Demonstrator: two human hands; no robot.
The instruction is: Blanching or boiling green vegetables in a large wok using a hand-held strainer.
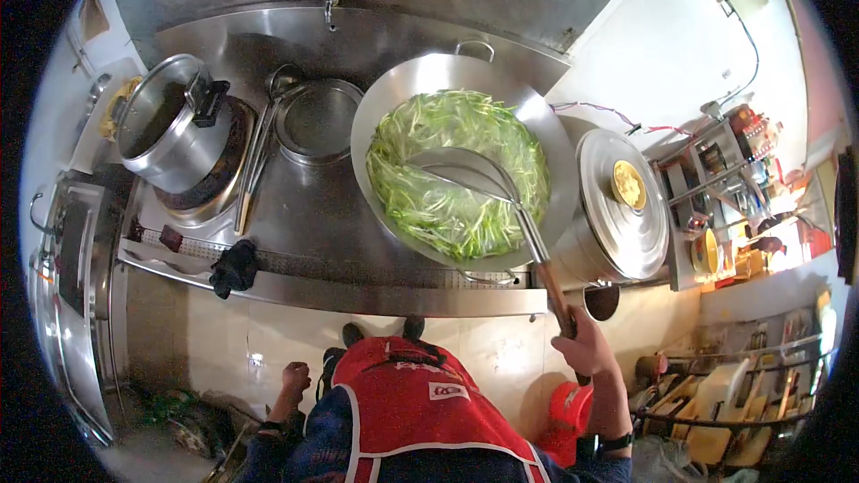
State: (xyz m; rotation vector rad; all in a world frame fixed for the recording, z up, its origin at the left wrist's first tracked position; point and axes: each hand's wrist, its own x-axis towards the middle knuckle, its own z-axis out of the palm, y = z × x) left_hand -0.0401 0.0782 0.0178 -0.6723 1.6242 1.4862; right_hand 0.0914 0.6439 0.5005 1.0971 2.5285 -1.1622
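Observation:
My right hand grips the wooden handle of a metal strainer ladle. The ladle's round head rests over a large steel wok, among green vegetable strips that lie in pale liquid, thickest around the rim. How deep the head sits is hard to tell. My left hand hangs beside the red apron, fingers curled, with nothing visible in it.
Left of the wok lie a round sieve, long utensils and a lidded pot. A black cloth hangs on the counter edge. At right, a yellow bowl sits on a large pot's lid.

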